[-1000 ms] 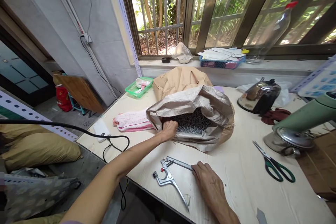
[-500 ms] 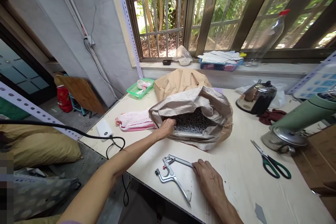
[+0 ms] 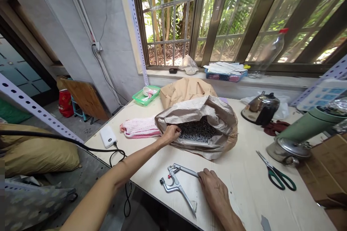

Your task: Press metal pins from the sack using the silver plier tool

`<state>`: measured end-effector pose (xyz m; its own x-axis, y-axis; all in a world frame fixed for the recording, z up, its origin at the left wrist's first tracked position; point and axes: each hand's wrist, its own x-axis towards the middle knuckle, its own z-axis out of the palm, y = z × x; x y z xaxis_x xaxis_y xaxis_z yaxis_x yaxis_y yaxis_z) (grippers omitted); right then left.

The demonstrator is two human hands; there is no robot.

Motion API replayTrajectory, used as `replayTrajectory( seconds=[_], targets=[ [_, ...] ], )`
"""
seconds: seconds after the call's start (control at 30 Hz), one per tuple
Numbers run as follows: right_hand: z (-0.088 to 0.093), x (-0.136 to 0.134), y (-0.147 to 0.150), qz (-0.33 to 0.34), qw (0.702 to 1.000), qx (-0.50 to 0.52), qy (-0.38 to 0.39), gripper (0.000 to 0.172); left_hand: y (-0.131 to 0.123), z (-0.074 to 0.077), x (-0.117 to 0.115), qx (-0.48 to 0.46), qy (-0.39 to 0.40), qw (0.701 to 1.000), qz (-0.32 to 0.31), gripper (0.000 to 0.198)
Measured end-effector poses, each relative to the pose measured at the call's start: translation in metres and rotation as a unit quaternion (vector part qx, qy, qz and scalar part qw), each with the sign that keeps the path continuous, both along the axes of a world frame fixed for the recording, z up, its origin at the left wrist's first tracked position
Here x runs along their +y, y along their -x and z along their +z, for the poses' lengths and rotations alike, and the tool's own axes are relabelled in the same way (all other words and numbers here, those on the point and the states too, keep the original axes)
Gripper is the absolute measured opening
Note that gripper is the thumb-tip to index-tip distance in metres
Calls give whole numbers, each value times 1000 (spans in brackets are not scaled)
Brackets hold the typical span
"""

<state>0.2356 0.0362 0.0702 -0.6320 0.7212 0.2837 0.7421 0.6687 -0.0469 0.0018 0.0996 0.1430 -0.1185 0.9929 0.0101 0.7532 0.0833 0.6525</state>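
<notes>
An open paper sack [image 3: 187,106] lies on the table with its mouth towards me. Inside it are many small dark metal pieces [image 3: 197,130], too small to name. At the sack's left lip, my left hand [image 3: 171,133] has its fingers pinched together beside the pieces; what they hold is too small to make out. My right hand [image 3: 214,189] rests on the table, its fingers closed round the end of one handle of silver hand pliers [image 3: 177,184]. The pliers lie with their handles spread and their jaw to the left, showing a spring and a red part.
A pink and white towel [image 3: 141,127] and a white power bank [image 3: 107,136] with a cable lie left of the sack. Green-handled scissors [image 3: 276,173], a steel mug [image 3: 287,151] and a kettle [image 3: 260,108] stand or lie at right. A green basket [image 3: 146,95] sits behind.
The view has shifted slightly. My left hand stays at the sack's mouth, with its fingertips a little more visible. My right hand keeps hold of the pliers' handle.
</notes>
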Motion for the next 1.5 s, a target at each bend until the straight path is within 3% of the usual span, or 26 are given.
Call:
replayTrajectory(
  seconds=[0.07,0.17,0.27,0.37,0.6,0.73,0.93,1.03,1.13,1.23,1.3,1.37,1.5],
  targets=[
    [2,0,0,-2,1000,-4,5,26,1,1,-13,-21,16,1000,-1,21],
    [5,1,1,7,999,-8,30,27,9,-5,-51,-106,71,992,-24,17],
    [7,3,0,26,999,-11,47,28,19,-20,-95,-203,160,966,-18,18],
    [8,6,0,48,997,-19,49,29,26,-38,-124,-235,236,943,13,22],
    [10,26,16,100,994,-30,37,25,22,-58,-137,-269,307,913,12,28],
    [13,11,25,77,997,17,7,22,20,-62,-140,-282,323,904,9,32],
    [5,-50,27,84,995,36,37,24,22,-64,-136,-198,341,919,-24,26],
    [-4,-60,27,85,995,40,42,22,19,-54,-136,-118,329,936,-52,18],
    [-4,-49,26,83,995,39,46,24,9,-39,-148,-64,260,958,-100,11],
    [2,-28,27,43,998,23,38,36,-3,-33,-167,32,168,965,-196,12],
    [6,-14,31,38,998,10,39,39,-8,-37,-180,99,149,952,-247,13],
    [7,1,38,59,996,2,60,32,-10,-45,-189,134,143,939,-283,13],
    [10,23,53,93,989,-3,118,26,-7,-56,-195,120,114,937,-309,17]
  ],
)
